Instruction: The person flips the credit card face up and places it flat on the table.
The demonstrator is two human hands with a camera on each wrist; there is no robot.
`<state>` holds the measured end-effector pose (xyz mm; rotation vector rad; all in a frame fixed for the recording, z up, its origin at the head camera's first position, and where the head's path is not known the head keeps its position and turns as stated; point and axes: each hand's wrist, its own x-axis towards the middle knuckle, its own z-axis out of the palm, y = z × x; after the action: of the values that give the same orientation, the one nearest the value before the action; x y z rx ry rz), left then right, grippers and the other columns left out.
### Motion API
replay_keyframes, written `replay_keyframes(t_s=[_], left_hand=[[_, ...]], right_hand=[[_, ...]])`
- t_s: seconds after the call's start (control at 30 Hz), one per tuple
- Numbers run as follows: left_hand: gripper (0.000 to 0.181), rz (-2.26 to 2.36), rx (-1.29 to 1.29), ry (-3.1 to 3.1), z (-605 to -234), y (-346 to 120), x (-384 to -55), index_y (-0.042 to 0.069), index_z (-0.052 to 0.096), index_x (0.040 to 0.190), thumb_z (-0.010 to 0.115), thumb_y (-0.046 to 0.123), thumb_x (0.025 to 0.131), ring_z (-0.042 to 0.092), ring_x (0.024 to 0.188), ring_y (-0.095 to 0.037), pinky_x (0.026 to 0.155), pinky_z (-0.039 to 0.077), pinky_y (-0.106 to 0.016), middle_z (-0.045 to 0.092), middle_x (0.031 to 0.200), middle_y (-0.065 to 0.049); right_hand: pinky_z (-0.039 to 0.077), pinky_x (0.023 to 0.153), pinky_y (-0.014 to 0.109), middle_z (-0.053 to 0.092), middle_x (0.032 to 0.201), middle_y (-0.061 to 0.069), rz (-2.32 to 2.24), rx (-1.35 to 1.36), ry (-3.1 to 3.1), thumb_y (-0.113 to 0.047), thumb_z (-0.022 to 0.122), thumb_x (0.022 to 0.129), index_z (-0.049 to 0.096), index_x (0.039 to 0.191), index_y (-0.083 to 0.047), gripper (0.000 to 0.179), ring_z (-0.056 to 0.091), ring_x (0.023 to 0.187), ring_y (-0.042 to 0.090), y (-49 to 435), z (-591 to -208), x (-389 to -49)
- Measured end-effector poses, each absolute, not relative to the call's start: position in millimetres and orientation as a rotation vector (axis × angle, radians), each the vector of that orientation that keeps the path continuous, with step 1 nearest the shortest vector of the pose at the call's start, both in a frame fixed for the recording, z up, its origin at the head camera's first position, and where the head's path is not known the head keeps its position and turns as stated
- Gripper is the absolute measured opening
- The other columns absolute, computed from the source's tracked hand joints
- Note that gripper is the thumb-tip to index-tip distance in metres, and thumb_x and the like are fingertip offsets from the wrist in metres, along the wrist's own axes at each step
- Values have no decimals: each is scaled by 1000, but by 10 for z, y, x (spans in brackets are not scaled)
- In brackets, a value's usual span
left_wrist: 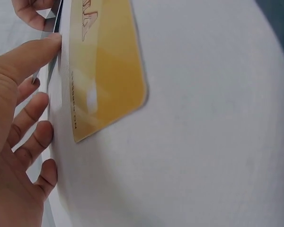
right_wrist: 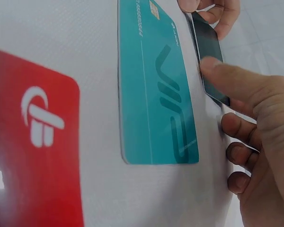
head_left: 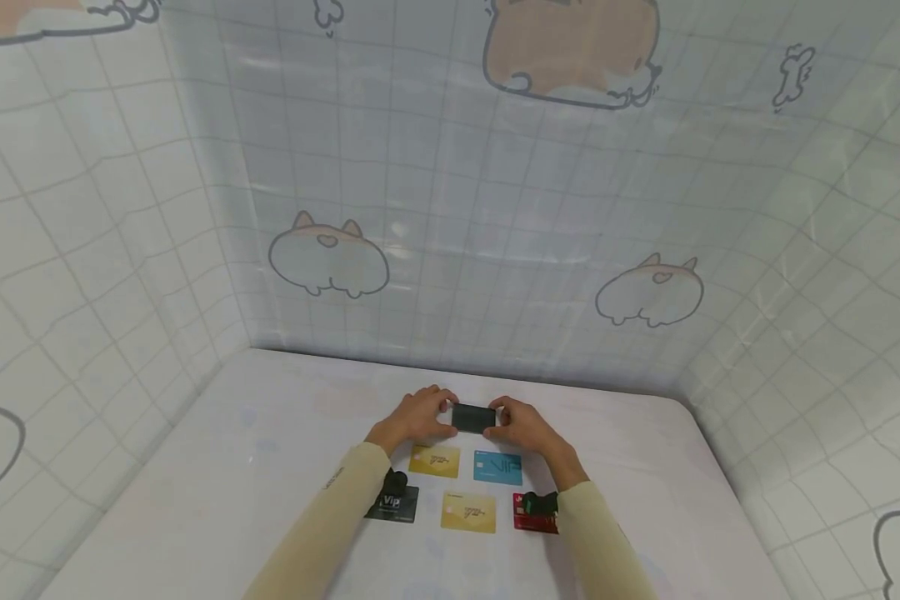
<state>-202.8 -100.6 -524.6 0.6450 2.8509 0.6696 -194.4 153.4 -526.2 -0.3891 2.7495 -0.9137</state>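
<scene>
A thin dark card lies at the far middle of the table, with a hand at each end. My left hand pinches its left end between thumb and forefinger. At the opposite end my right hand does the same, its thumb on the card's near edge in the right wrist view. Just below the left hand lies a yellow card. Below the right hand is a blue card marked VIP, seen large as the teal card in the right wrist view.
A nearer row holds a black Vip card, a second yellow card and a red card, the outer two partly covered by my wrists and wrist cameras. Gridded curtains with dog drawings enclose the white table.
</scene>
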Motion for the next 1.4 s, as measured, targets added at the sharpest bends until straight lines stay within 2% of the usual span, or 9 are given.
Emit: replay_keyframes(t_s=[0.27,0.5,0.9,1.17,1.4], left_hand=[[56,791,673,2823,-5239,-1037,-2014,18,62,132,79,42,84,52,83,-12,82,42,-38,62,95,4],[58,899,619,2750,-5203,-1053,-1996,18,59,135,79,39,86,53,84,-13,82,45,-36,63,96,2],[60,982,624,2679,-5257,-1102,-2077,21,55,139,78,40,87,55,79,-12,76,47,-30,61,89,8],[60,1016,670,2680,-5237,-1141,-2088,22,54,140,78,40,88,57,77,-11,75,48,-30,61,88,9],[60,998,687,2688,-5250,-1147,-2092,21,54,141,76,44,89,56,76,-10,75,47,-30,61,88,9]], right_hand=[[42,69,35,56,89,3,-895,-426,2742,-39,86,79,57,132,-14,65,52,81,18,1526,-5260,-1934],[42,69,35,56,87,2,-874,-425,2759,-41,84,80,55,130,-17,63,52,80,17,1533,-5267,-1948],[41,69,37,54,90,4,-906,-411,2757,-48,81,80,52,132,-22,65,52,83,20,1559,-5291,-2005],[41,67,36,54,86,5,-1001,-416,2733,-42,79,84,51,133,-23,59,52,78,20,1555,-5242,-1987],[39,66,35,53,83,3,-1028,-434,2726,-44,77,85,51,132,-24,58,51,75,18,1581,-5267,-1988]])
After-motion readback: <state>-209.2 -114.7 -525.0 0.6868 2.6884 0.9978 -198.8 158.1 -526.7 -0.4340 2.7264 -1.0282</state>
